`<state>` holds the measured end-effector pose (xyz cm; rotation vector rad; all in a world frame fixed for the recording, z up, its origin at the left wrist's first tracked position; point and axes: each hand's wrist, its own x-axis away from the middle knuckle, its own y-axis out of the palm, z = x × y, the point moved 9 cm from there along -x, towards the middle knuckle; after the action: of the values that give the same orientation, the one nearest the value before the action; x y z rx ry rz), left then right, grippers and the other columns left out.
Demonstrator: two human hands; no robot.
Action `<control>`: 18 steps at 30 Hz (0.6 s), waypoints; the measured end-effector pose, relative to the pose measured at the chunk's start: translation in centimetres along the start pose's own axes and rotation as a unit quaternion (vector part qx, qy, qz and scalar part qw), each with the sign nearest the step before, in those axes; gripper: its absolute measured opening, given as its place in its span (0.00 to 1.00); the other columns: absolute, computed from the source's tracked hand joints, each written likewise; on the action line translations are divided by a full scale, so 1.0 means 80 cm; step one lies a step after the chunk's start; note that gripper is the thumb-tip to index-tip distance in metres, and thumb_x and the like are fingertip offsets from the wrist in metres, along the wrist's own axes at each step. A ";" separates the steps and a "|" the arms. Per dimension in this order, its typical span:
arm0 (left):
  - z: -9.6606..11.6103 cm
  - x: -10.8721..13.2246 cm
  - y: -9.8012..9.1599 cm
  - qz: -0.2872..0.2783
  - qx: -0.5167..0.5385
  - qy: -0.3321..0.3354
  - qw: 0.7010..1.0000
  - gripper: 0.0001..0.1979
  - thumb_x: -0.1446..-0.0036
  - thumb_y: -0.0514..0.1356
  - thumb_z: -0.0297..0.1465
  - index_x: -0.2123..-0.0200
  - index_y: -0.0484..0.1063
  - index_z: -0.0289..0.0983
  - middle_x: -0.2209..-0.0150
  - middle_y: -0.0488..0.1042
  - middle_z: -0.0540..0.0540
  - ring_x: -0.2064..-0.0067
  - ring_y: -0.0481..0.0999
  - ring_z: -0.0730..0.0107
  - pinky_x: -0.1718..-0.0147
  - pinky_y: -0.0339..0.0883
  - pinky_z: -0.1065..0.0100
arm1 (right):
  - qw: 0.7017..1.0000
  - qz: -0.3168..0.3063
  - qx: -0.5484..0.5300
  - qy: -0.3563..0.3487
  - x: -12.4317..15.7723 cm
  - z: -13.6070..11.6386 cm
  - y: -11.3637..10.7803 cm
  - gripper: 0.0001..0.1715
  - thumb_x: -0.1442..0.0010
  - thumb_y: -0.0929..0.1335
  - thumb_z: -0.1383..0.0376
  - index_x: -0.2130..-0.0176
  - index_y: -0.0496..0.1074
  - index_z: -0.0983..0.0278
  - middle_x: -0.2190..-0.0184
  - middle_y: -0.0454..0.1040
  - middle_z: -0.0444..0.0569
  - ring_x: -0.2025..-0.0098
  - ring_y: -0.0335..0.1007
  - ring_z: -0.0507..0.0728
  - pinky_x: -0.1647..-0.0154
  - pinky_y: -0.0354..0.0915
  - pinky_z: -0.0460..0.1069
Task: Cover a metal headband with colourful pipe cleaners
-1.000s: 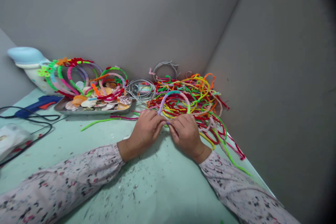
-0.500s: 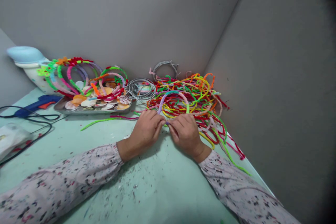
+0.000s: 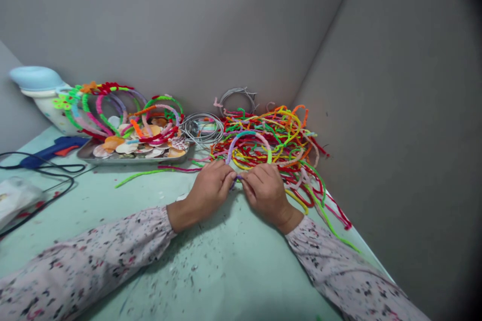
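Observation:
My left hand and my right hand rest close together on the pale green table, both pinched shut on the purple end of a hoop wrapped in purple, teal, pink and green pipe cleaner. The hoop arches up and away from my fingers over a big tangle of coloured pipe cleaners in the corner. The exact spot where my fingertips meet is partly hidden by the fingers.
A metal tray of shells and finished wrapped hoops stands at the back left, beside coils of bare wire. A blue glue gun with its black cord lies at the far left. A loose green pipe cleaner lies before the tray. Grey walls close the corner.
Almost nothing: my fingers have shifted slightly at the hoop's purple end, and both hands stay where they were.

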<state>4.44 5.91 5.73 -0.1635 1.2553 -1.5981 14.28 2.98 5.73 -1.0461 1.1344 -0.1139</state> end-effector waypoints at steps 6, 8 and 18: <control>-0.007 -0.004 -0.002 -0.017 0.100 -0.015 0.995 0.17 0.36 0.49 0.33 0.77 0.66 0.36 0.75 0.66 0.50 0.69 0.65 0.69 0.69 0.60 0.66 | 1.000 -0.004 0.001 0.005 0.001 0.002 0.002 0.08 0.37 0.63 0.66 0.65 0.71 0.64 0.70 0.70 0.50 0.62 0.60 0.58 0.59 0.55 0.54; -0.009 -0.006 -0.003 -0.028 0.127 -0.007 0.992 0.16 0.37 0.49 0.31 0.75 0.68 0.36 0.74 0.67 0.50 0.69 0.67 0.70 0.68 0.61 0.67 | 1.000 -0.007 0.005 0.011 0.001 0.004 0.003 0.08 0.37 0.63 0.66 0.64 0.71 0.65 0.69 0.70 0.51 0.62 0.60 0.58 0.59 0.55 0.55; -0.015 -0.007 -0.005 -0.022 0.163 0.058 0.985 0.14 0.46 0.56 0.22 0.57 0.73 0.39 0.60 0.74 0.46 0.57 0.71 0.66 0.54 0.63 0.62 | 0.999 -0.019 0.016 0.022 0.000 0.007 0.007 0.09 0.37 0.62 0.65 0.64 0.71 0.66 0.69 0.70 0.51 0.62 0.60 0.59 0.60 0.55 0.54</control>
<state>3.69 7.07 5.77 0.1107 1.0652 -1.8482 14.48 3.60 5.31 -1.0419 1.1504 -0.1850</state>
